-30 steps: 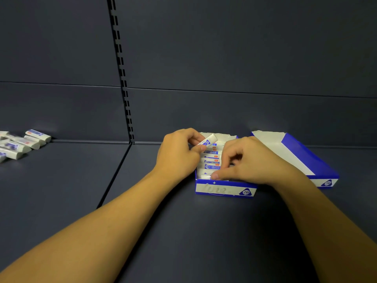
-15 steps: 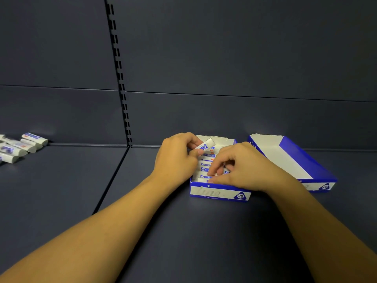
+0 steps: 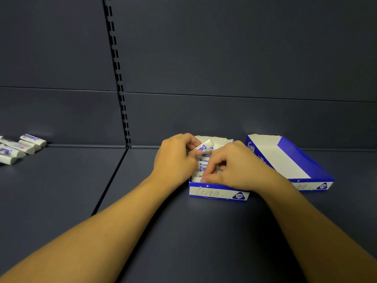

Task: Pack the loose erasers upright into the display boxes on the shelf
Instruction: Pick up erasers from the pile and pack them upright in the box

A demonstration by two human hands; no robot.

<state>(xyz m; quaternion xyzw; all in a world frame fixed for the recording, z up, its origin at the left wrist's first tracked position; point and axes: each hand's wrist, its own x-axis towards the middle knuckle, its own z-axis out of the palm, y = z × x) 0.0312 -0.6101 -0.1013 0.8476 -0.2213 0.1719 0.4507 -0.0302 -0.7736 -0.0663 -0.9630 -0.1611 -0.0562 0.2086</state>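
One eraser (image 3: 204, 147) is being pinched, tilted, between the curled thumb and fingers of the left hand (image 3: 175, 158) above the back of the near box (image 3: 218, 194). The row of erasers (image 3: 203, 163) already standing inside is being gripped and steadied by the bent fingers of the right hand (image 3: 230, 166). Insertion is judged under way; a gap is being needed next. Two boxes are being counted, the second box (image 3: 302, 168) seemingly empty, and about five loose erasers (image 3: 19, 148) far left.

"2B" stands in a blue triangle on each display box's front: the near box (image 3: 219, 194), and at 3 o'clock the open box (image 3: 310, 185), whose side reads "Line".
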